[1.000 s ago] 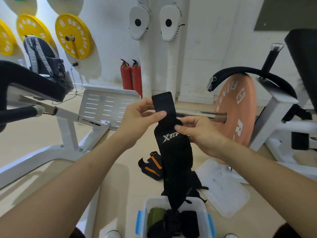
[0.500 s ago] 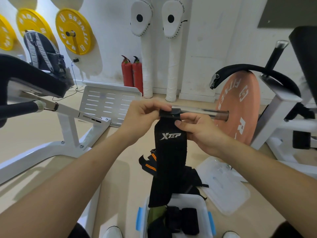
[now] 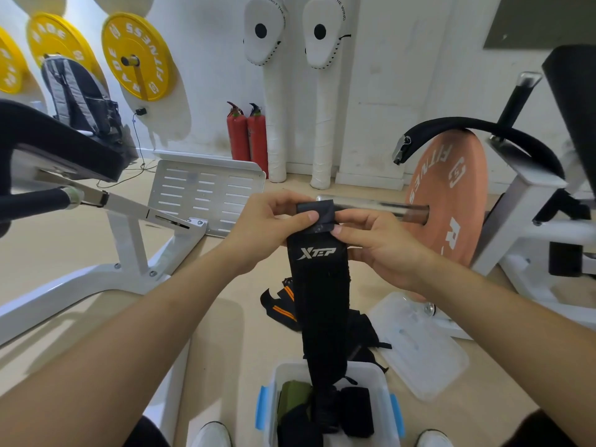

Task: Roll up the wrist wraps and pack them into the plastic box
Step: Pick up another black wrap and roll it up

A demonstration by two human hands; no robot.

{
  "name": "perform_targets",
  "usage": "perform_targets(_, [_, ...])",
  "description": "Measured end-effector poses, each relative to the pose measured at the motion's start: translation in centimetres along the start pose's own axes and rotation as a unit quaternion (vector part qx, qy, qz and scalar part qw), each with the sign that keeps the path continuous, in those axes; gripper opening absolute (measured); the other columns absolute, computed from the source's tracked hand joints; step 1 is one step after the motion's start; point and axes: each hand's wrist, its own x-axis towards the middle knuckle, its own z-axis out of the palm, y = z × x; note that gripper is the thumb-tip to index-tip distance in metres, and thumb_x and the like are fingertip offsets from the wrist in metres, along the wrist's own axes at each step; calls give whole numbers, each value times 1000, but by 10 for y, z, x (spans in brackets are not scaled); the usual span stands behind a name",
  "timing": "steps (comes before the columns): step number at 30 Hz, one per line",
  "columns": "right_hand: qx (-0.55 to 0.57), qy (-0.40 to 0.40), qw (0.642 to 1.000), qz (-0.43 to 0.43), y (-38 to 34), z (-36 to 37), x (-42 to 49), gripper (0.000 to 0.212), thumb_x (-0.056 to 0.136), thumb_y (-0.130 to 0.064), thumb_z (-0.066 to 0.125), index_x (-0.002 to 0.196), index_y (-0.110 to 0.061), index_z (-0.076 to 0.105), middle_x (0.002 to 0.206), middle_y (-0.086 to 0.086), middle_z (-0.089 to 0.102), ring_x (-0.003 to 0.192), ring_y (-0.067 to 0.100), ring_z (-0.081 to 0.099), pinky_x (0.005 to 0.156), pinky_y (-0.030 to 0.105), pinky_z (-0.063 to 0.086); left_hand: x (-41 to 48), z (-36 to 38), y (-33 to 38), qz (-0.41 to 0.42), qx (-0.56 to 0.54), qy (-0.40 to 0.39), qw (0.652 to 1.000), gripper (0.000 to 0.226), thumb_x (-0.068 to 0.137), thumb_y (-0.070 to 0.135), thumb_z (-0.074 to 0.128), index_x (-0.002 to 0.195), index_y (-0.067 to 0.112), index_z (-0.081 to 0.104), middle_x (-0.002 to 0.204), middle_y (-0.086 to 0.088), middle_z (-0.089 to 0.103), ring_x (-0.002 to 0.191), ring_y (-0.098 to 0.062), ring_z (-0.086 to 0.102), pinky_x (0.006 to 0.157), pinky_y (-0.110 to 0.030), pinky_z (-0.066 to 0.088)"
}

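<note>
My left hand point(image 3: 271, 227) pinches the folded top end of the black wrist wrap point(image 3: 319, 285), thumb flat across the first turn and fingers curled behind it. Just right of that pinch, my right hand point(image 3: 377, 246) nips the same fold at its right edge, thumb on the front and the other fingers tucked behind the band. Both hands are closed on the wrap and hold nothing else.

From the grip the band hangs straight down, logo facing me. Its tail dips into the open plastic box point(image 3: 380, 382) directly beneath, where a green roll point(image 3: 292, 395) and a black roll point(image 3: 354, 411) sit.

Below and left of the grip, an orange-striped wrap point(image 3: 283, 304) lies loose on the floor. Below and right, the clear lid point(image 3: 419, 343) lies beside the box.

By my reading, the roll has only just begun. To do it well, I should hold both edges level between my thumbs. I should also roll toward the tail under even tension, so the turns stack tight rather than cone. The tail should lift clear of the packed rolls without snagging.
</note>
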Motion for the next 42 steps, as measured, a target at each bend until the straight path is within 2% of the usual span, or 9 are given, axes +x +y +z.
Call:
perform_targets(4, [-20, -17, 999, 24, -5, -2, -2, 27, 99, -7, 58, 124, -10, 68, 117, 17, 72, 103, 29, 68, 94, 48, 55, -1, -1, -1, 42, 10, 1, 999, 20, 92, 5, 73, 100, 23, 74, 92, -1, 75, 78, -24, 73, 69, -30, 59])
perform_targets(12, [-57, -73, 991, 92, -16, -7, -6, 54, 97, -56, 49, 129, -16, 65, 120, 18, 71, 111, 41, 66, 103, 55, 51, 1, 5, -3, 205, 146, 61, 966, 33, 90, 3, 74, 93, 34, 63, 96, 10, 69, 85, -14, 68, 67, -26, 58])
perform_targets(15, [14, -32, 992, 121, -20, -3, -2, 68, 88, -64, 53, 128, -9, 62, 104, 17, 70, 97, 31, 65, 93, 48, 54, 3, 5, -9, 322, 236, 44, 916, 18, 90, 3, 73, 96, 18, 65, 97, 6, 64, 88, -14, 65, 70, -37, 59])
perform_targets(19, [35, -11, 994, 104, -20, -2, -4, 42, 96, -42, 61, 119, -8, 68, 95, 10, 68, 85, 23, 65, 74, 32, 57, 8, 6, -14, 375, 262, 0, 889, 13, 89, 9, 73, 96, 14, 64, 105, 4, 65, 90, -24, 65, 72, -48, 56])
perform_targets(25, [74, 1, 994, 77, -15, -13, -2, 34, 92, -10, 65, 126, -6, 67, 111, 15, 68, 95, 26, 66, 75, 29, 58, -1, 8, -9, 278, 174, -68, 942, 17, 87, 21, 71, 103, 16, 74, 115, 4, 72, 111, -18, 68, 96, -41, 56])
perform_targets(30, [60, -25, 997, 43, -12, -18, -2, 47, 84, -9, 71, 130, -4, 63, 112, 17, 70, 101, 26, 68, 84, 34, 57, -7, 12, 2, 88, 42, -40, 994, 26, 93, 23, 71, 117, 16, 64, 121, 1, 69, 109, -14, 68, 83, -23, 55])
perform_targets(35, [21, 28, 999, -28, -8, -20, 0, 42, 86, 4, 70, 127, -5, 63, 119, 21, 70, 105, 29, 69, 90, 39, 58, -6, 15, 0, -167, -34, -91, 981, 50, 95, 58, 56, 128, 22, 65, 124, -6, 72, 112, -29, 70, 100, -45, 56])
perform_targets(38, [-32, 42, 996, -71, -6, -22, 0, 42, 86, 7, 72, 125, -7, 65, 118, 22, 71, 110, 33, 69, 96, 43, 57, -4, 19, -1, -146, -43, -76, 985, 40, 102, 49, 54, 124, 19, 69, 119, -4, 75, 113, -25, 70, 106, -43, 51])
perform_targets(42, [-89, 52, 986, -131, -5, -21, 1, 45, 85, 4, 76, 127, -8, 65, 117, 18, 72, 113, 34, 68, 101, 47, 54, -6, 23, 4, -86, -73, -56, 992, 24, 102, 32, 60, 122, 22, 68, 111, 1, 77, 106, -16, 73, 89, -31, 55])
